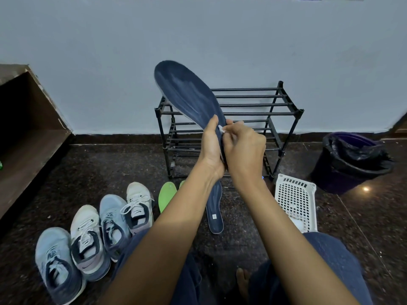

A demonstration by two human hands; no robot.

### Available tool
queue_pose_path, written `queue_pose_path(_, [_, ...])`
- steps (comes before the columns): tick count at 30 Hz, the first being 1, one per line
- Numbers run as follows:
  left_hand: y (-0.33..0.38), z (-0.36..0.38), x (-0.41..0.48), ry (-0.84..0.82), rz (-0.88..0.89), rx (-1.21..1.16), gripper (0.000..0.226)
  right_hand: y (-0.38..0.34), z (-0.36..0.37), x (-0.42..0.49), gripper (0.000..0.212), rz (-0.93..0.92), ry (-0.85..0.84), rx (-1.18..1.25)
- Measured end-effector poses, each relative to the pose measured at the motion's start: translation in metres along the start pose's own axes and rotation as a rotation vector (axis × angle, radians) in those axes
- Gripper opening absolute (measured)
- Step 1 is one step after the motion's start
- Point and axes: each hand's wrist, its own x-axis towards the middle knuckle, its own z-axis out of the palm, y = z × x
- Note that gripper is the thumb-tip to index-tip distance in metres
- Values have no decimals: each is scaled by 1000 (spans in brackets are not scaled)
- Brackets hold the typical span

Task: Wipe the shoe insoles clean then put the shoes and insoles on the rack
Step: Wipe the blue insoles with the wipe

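Observation:
My left hand (211,148) grips the heel end of a dark blue insole (187,91), which stands upright in front of the black rack (253,113). Wet streaks show on its surface. My right hand (243,147) pinches a small white wipe (221,129) against the insole's lower part. A second dark blue insole (215,212) lies on the floor below my hands. One green insole (166,195) lies to its left, and the tip of another green one (182,183) shows beside my left arm. Several sneakers, such as a white one (138,208), stand in a row at the lower left.
A white perforated basket (296,203) lies on the floor at the right. A dark bin lined with a black bag (350,161) stands further right. A brown wooden step (28,133) fills the left. My knees and a bare foot are at the bottom.

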Motion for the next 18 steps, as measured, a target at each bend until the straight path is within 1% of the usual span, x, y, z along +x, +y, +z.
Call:
queue_pose_path(2, [2,-1,0,-30,21,-13,61,-2,2,-1,15,-101,67,-44])
queue_pose_path(3, [3,-2,0,-32,28,-18,61,-3,0,-1,15,-107,53,-18])
queue_pose_path(4, [5,-4,1,-31,34,-25,56,-4,-3,-1,15,-77,7,40])
queue_pose_path(6, [13,-7,1,-35,41,-66,43,-5,-11,-1,13,49,-149,195])
queue_pose_path(8, [20,-8,4,-27,57,-110,39,-6,-16,-5,12,112,-300,321])
queue_pose_path(9, [23,-8,5,-24,66,-119,40,-7,-17,-8,13,120,-334,368])
queue_pose_path(11, [23,-6,5,-17,60,-109,40,-7,-16,-10,15,145,-327,399])
queue_pose_path(15, [14,-4,5,16,19,-83,40,-5,-10,-7,16,96,-203,228])
queue_pose_path(18, [7,-3,3,54,16,-12,43,1,-3,0,16,74,-148,142])
